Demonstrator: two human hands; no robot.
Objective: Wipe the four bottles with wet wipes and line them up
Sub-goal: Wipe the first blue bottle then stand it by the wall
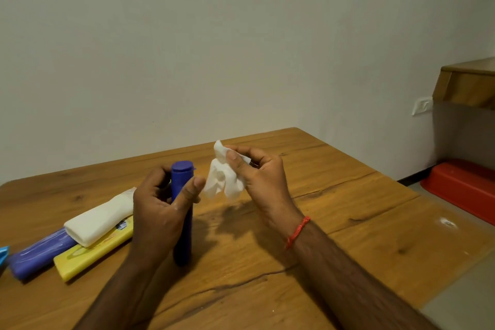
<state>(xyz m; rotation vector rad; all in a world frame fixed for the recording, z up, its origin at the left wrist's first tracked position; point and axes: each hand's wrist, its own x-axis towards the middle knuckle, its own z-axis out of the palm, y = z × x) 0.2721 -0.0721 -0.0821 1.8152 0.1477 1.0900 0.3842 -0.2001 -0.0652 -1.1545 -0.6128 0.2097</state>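
My left hand (pixel 158 209) grips a dark blue bottle (pixel 183 236) upright over the wooden table (pixel 334 222), cap end up. My right hand (pixel 257 171) holds a crumpled white wet wipe (pixel 222 182) just to the right of the bottle's top, apart from it. Three more bottles lie side by side on the table at the left: a white one (pixel 99 218), a yellow one (pixel 91 252) and a purple one (pixel 40 253). The white bottle rests partly on the yellow one.
A blue object (pixel 3 254) is cut off by the left edge. The table's right edge runs diagonally at the right, with a red tub (pixel 460 185) on the floor beyond it. A wooden shelf (pixel 468 83) juts from the wall at the upper right.
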